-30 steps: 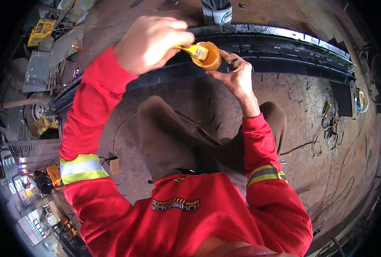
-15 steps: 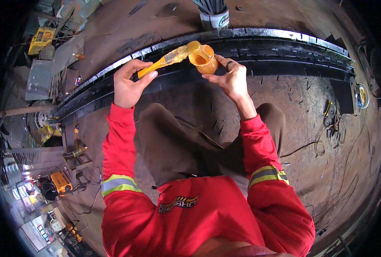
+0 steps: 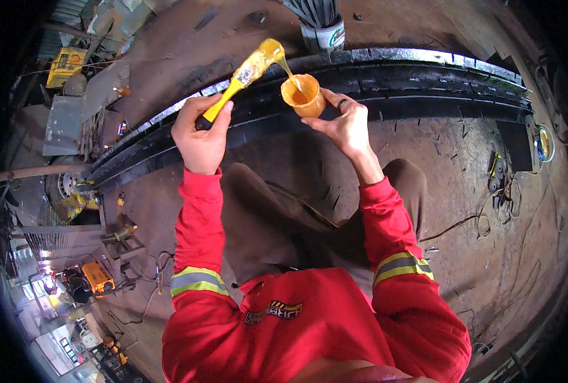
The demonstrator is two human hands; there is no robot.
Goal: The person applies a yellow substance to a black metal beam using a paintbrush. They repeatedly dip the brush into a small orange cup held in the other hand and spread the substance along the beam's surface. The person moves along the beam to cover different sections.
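My left hand [image 3: 201, 140] grips the yellow and black handle of a brush [image 3: 249, 71], its working end thickly coated in amber, sticky stuff. The brush tilts up and to the right, clear of the cup. From its tip a glossy amber strand [image 3: 290, 69] runs down into a small orange cup [image 3: 302, 102]. Thumb and fingers of my right hand [image 3: 346, 127] hold that cup from its right side, with the mouth facing me. Inside, the cup looks smeared with the same amber stuff; how full it is cannot be told.
Long dark metal beams [image 3: 418, 86] lie across the floor beyond my knees. Behind them stands a white bucket [image 3: 325, 38] full of dark strips. Cables [image 3: 481, 220] and a yellow-handled tool [image 3: 494, 165] lie at the right. An orange machine [image 3: 97, 279] sits at the left.
My left hand has swung the brush upward, lifting its tip off the cup's rim and stretching a strand of amber stuff. The cup in my right hand has stayed nearly in place.
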